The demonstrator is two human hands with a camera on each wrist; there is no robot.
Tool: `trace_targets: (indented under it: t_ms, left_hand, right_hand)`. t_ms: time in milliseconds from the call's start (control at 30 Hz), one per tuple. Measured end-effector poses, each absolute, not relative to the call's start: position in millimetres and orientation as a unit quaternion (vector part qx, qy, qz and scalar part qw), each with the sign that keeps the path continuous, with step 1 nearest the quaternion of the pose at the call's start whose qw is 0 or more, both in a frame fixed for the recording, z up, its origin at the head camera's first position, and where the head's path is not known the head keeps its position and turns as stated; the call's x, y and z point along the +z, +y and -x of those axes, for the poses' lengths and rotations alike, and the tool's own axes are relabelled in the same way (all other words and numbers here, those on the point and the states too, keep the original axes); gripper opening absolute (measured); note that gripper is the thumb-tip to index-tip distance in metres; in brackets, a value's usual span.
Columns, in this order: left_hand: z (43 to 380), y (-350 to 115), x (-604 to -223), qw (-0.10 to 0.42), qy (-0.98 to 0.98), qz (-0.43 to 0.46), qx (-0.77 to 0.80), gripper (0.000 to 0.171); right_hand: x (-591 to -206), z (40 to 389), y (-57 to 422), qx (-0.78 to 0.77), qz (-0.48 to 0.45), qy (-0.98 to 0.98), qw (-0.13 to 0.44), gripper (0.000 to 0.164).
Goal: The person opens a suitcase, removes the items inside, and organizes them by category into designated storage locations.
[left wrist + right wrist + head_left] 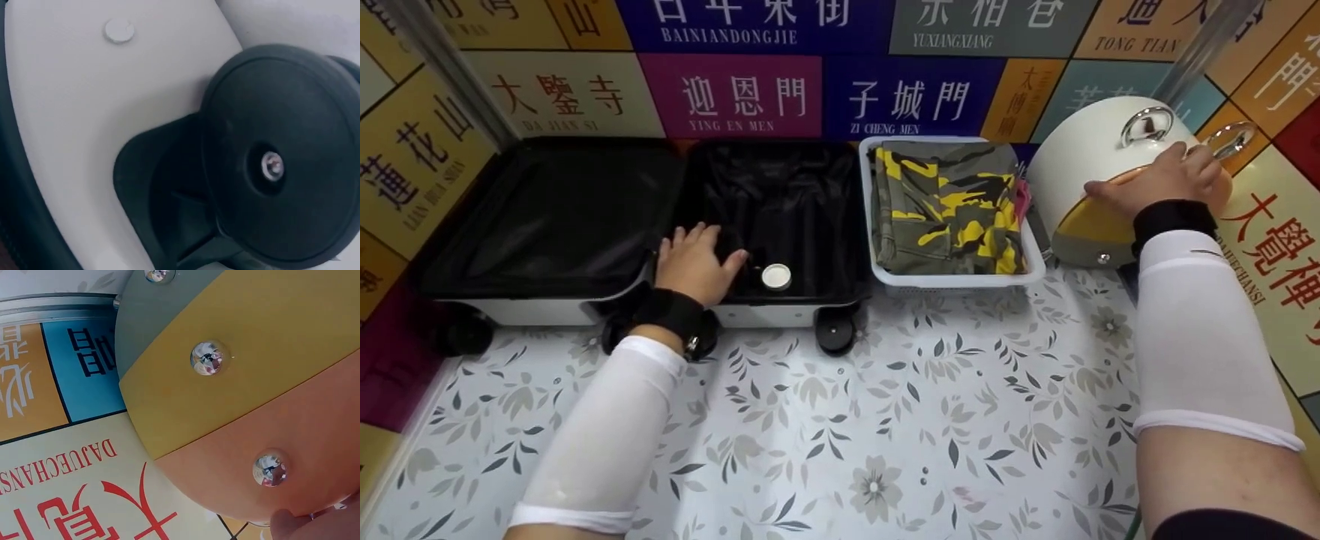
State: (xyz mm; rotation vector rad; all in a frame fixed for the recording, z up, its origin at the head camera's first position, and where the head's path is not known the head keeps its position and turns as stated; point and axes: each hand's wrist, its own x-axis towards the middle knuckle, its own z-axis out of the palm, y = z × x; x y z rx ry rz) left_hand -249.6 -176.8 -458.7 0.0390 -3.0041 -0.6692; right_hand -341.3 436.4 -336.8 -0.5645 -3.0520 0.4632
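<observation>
A booth-like corner, exact kind unclear: colourful wall panels (810, 97) bear Chinese characters (911, 100) and Latin lettering (729, 37); metal poles (451, 71) stand against them, above a white, flower-patterned surface (787, 480) that fills the foreground.

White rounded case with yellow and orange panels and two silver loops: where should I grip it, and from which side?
Probably best by the left silver loop, from above: it rises uncovered from the white rounded case, whose broad curve offers little to pinch. The right hand lies over the coloured panels, near the other loop.
</observation>
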Motion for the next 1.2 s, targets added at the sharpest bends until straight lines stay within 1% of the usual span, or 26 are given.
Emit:
trace_targets:
  t_ms: [133, 267, 333, 433, 533, 600, 767, 867, 933, 1100, 1200]
  left_hand:
    - [249, -178, -459, 0.032, -0.975, -0.015, -0.217, 0.074]
    - [250, -179, -460, 0.032, -0.975, -0.019, -0.218, 0.073]
    - [250, -177, -459, 0.031, -0.975, -0.019, -0.219, 0.074]
    - [251, -174, -459, 0.028, -0.974, -0.019, -0.224, 0.074]
    - [251, -172, -459, 0.029, -0.973, -0.019, -0.228, 0.073]
    - [251, -170, -459, 0.03, -0.973, -0.019, -0.229, 0.073]
    - [251, -169, -460, 0.027, -0.973, -0.02, -0.226, 0.073]
    - [250, -170, -461, 0.025, -0.974, -0.021, -0.225, 0.073]
    - [250, -170, -462, 0.024, -0.974, -0.022, -0.225, 0.073]
    - [249, -169, -464, 0.029, -0.973, -0.021, -0.227, 0.073]
    - [249, -168, -465, 0.032, -0.973, -0.02, -0.228, 0.072]
  right_hand:
    - [-336, 337, 437, 0.113, 0.162, -0.98, -0.011, 0.146]
    - [-339, 339, 447, 0.067, 0.144, -0.987, -0.008, 0.153]
    - [-342, 338, 452, 0.064, 0.133, -0.989, 0.0, 0.152]
    - [-348, 337, 455, 0.072, 0.114, -0.991, 0.017, 0.146]
    - [-354, 337, 455, 0.085, 0.089, -0.992, 0.04, 0.135]
    - [-356, 337, 453, 0.088, 0.074, -0.992, 0.054, 0.123]
    - [-358, 334, 448, 0.072, 0.046, -0.991, 0.099, 0.075]
    - [-359, 333, 444, 0.076, 0.038, -0.988, 0.128, 0.052]
    - [-361, 333, 442, 0.081, 0.034, -0.986, 0.144, 0.046]
    - [-369, 330, 436, 0.062, 0.013, -0.982, 0.178, 0.045]
    - [-377, 329, 432, 0.042, -0.01, -0.978, 0.206, 0.034]
